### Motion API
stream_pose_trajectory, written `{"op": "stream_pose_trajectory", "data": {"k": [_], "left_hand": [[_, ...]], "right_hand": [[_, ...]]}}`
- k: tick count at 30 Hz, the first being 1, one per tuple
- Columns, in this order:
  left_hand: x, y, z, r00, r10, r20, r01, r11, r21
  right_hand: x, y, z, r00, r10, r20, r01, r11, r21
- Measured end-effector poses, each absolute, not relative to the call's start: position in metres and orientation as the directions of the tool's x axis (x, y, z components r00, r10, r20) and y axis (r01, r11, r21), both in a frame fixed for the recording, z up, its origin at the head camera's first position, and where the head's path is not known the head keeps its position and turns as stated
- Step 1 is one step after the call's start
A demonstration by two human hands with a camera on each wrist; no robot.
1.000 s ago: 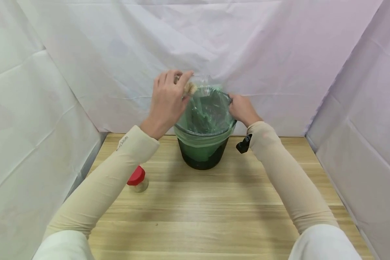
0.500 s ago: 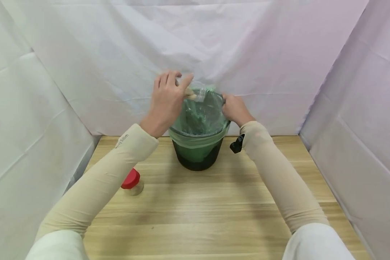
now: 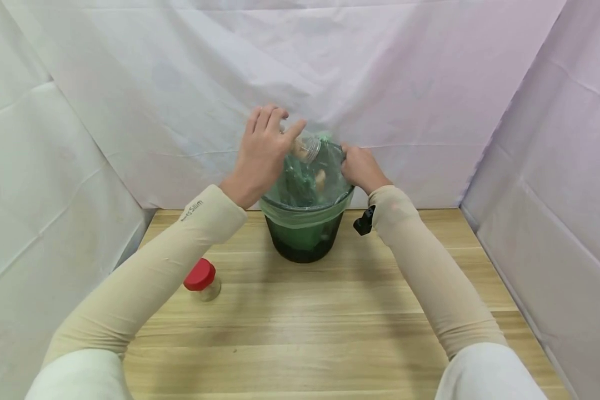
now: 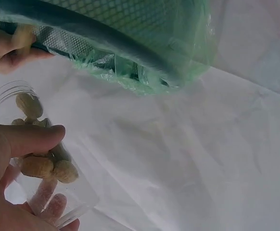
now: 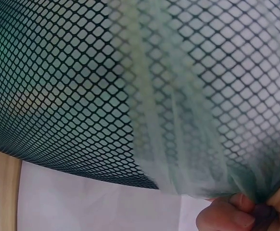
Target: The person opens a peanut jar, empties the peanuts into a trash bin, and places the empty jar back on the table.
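My left hand (image 3: pixel 262 150) grips a clear plastic jar (image 3: pixel 310 149), tilted mouth-down over the mesh trash bin (image 3: pixel 302 247). Several unshelled peanuts (image 4: pixel 38 166) show through the jar's wall in the left wrist view, between thumb and fingers. One peanut (image 3: pixel 320 180) is inside the bin's opening, below the jar's mouth; whether it is falling or resting on the liner I cannot tell. A green bag (image 3: pixel 300 219) lines the bin and folds over its rim. At the rim's right side, my right hand (image 3: pixel 364 168) grips the edge through the bag, also seen in the right wrist view.
A second clear jar with a red lid (image 3: pixel 200 275) stands on the wooden table (image 3: pixel 300 333), beside my left forearm. White cloth (image 3: pixel 230 61) hangs behind the bin and along both sides. A black camera clip (image 3: pixel 364 221) sits at my right wrist.
My left hand has moved slightly right and tipped the jar further down into the bin. A peanut now shows below its mouth. The right hand keeps its hold on the rim.
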State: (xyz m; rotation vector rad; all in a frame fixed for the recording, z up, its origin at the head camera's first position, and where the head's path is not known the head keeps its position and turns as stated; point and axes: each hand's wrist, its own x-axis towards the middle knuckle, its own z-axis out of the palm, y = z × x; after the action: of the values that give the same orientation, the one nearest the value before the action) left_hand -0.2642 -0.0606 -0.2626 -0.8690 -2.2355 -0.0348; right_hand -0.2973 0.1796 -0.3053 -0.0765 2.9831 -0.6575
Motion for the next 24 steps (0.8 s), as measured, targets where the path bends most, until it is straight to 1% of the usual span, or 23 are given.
{"op": "stream_pose_trajectory", "data": {"k": [7, 11, 16, 24], "left_hand": [[-0.265, -0.063, -0.262, -0.468, 0.622, 0.628, 0.562, 0.758, -0.331], [-0.264, -0.066, -0.262, -0.48, 0.638, 0.601, 0.538, 0.756, -0.373], [-0.265, -0.069, -0.261, -0.501, 0.647, 0.575, 0.535, 0.753, -0.382], [-0.265, -0.075, -0.258, -0.487, 0.656, 0.577, 0.51, 0.75, -0.422]], "right_hand": [[-0.299, 0.178, -0.305, -0.995, -0.053, -0.082, -0.014, 0.908, -0.419], [-0.3, 0.177, -0.306, -0.995, -0.05, -0.083, -0.011, 0.907, -0.421], [-0.299, 0.175, -0.305, -0.995, -0.044, -0.09, -0.001, 0.904, -0.428], [-0.3, 0.172, -0.307, -0.994, -0.042, -0.102, 0.007, 0.899, -0.438]]}}
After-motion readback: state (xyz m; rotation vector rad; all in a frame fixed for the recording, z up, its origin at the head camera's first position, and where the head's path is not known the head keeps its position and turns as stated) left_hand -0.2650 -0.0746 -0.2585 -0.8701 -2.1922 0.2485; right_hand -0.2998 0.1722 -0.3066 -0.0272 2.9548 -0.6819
